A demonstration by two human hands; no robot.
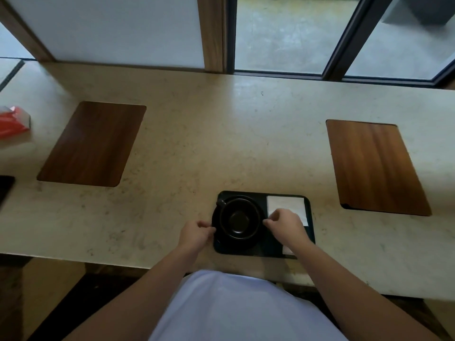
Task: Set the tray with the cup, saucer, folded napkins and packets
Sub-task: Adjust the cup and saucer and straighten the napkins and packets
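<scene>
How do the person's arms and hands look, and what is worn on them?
Both forearms are bare, with no sleeves reaching them. The left hand and right hand wear no gloves; no watch, ring or bracelet shows. A pale lavender-white top covers the body below.

black tray (310, 217) | black cup (240, 219) upright on saucer (216, 242); white napkin (286, 206) right

Dim window daylight, soft blur, bowed edges
</scene>
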